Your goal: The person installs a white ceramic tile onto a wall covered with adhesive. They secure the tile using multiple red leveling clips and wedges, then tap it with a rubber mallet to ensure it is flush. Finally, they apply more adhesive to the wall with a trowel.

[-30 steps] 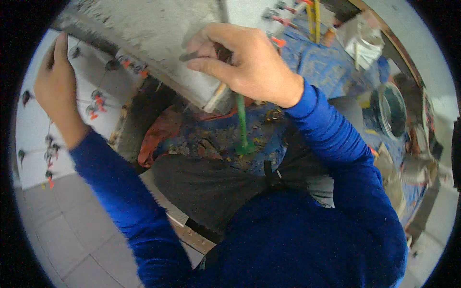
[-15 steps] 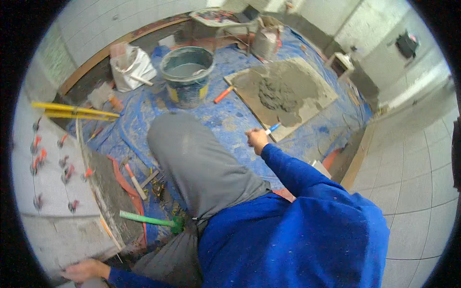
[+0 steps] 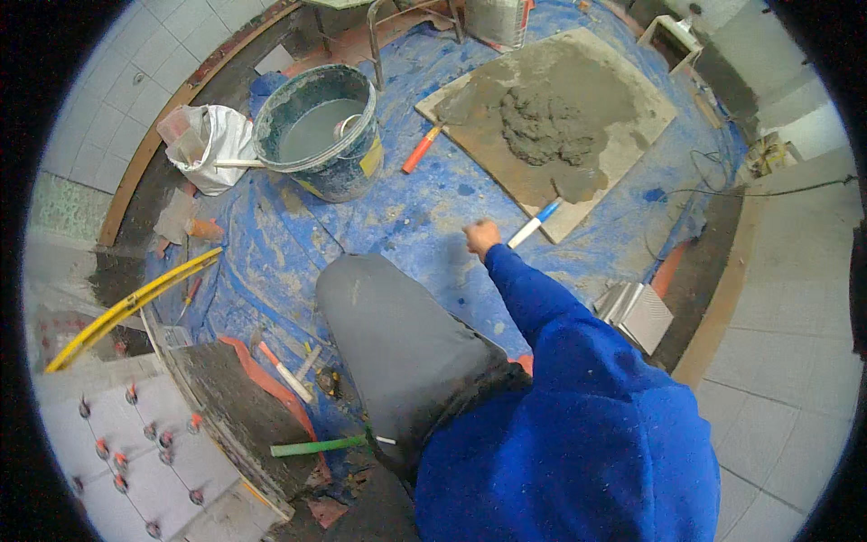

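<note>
My right hand (image 3: 481,237) hovers over the blue plastic sheet (image 3: 424,239), its fingers curled and nothing visible in them. Just to its right, and apart from it, a blue-and-white handle (image 3: 535,224) crosses the near edge of a mortar board (image 3: 652,110); it looks like a trowel's, with its blade in the mortar. A heap of wet grey mortar (image 3: 546,126) spreads over the board. Left of the board lies an orange-handled tool (image 3: 421,151). My left hand is out of view.
A dark bucket of grey water (image 3: 348,167) stands beside a white bag (image 3: 221,149). At left are a yellow level (image 3: 126,303) and floor tiles with red clips (image 3: 135,461). Near my leg lie a green handle (image 3: 316,446) and a red-and-white handle (image 3: 287,372). Stacked tiles (image 3: 637,316) sit at right.
The view has shifted, and my left hand, earlier on the tiles at lower left, has left it. My right hand has moved a little left, away from the blue-and-white handle.
</note>
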Tool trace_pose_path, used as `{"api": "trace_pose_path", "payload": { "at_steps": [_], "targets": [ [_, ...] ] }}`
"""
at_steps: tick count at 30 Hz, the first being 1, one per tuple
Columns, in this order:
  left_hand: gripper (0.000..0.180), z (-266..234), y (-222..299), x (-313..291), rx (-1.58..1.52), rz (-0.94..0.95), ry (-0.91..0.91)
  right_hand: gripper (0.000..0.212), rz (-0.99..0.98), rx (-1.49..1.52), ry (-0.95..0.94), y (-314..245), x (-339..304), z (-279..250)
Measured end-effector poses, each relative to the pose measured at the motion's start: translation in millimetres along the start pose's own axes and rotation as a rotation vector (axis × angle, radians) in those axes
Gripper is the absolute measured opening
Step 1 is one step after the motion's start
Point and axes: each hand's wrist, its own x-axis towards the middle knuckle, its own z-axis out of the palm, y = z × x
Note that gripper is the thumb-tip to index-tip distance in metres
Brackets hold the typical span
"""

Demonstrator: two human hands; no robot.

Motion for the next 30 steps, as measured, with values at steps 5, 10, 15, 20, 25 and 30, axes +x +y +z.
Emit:
{"api": "trace_pose_path", "payload": {
  "at_steps": [5, 10, 15, 20, 25, 30],
  "targets": [
    [0.052, -37.4, 56.8, -18.9, 0.23, 0.145, 0.004, 0.059, -0.237, -0.2, -0.051, -81.1, 83.0, 90.4],
    [0.047, -77.7, 160.0, -33.0, 0.281, 0.105, -0.093, 0.071, -0.108, -0.448, -0.087, -132.2, 171.9, 128.6],
    [0.043, -74.6, 241.6, -39.9, 0.042, -0.175, -0.36, 0.075, -0.057, -0.561, -0.092, -148.6, 224.2, 140.5],
    [0.045, -37.0, 290.4, -53.0, -0.06, 0.031, -0.565, 0.062, -0.257, -0.339, -0.012, -145.3, 227.9, 128.2],
    [0.036, 25.6, 359.8, -71.3, -0.482, 0.263, -0.694, 0.034, -0.153, 0.085, 0.404, -163.3, 204.5, 116.1],
    [0.037, 37.5, 497.7, -99.9, -0.908, 0.247, -1.286, 0.034, -0.394, 0.29, 0.529, -187.4, 76.3, 76.4]
  ]
}}
